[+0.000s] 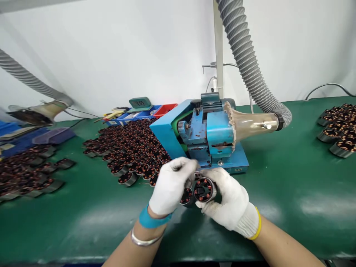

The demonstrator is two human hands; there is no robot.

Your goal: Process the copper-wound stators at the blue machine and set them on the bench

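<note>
My right hand [230, 200], in a white glove with a yellow cuff, grips a motor stator [213, 191], a steel ring with copper windings and a dark core, its open face turned up toward me. My left hand [174, 183], also white-gloved, is closed in a pinch at the upper left of that stator; what lies between its fingertips is hidden. Just under my left fingers is a second stator [187, 195], and whether the hand touches it I cannot tell. Right behind both hands stands a blue belt-driven machine [219, 128].
Many stators [130, 144] crowd the green table [292, 178] left of the machine. More stators [342, 129] sit at the far right, others [36, 174] at the far left. A grey hose [250, 59] joins the machine's clear funnel [254, 124]. Bins [165, 109] stand behind.
</note>
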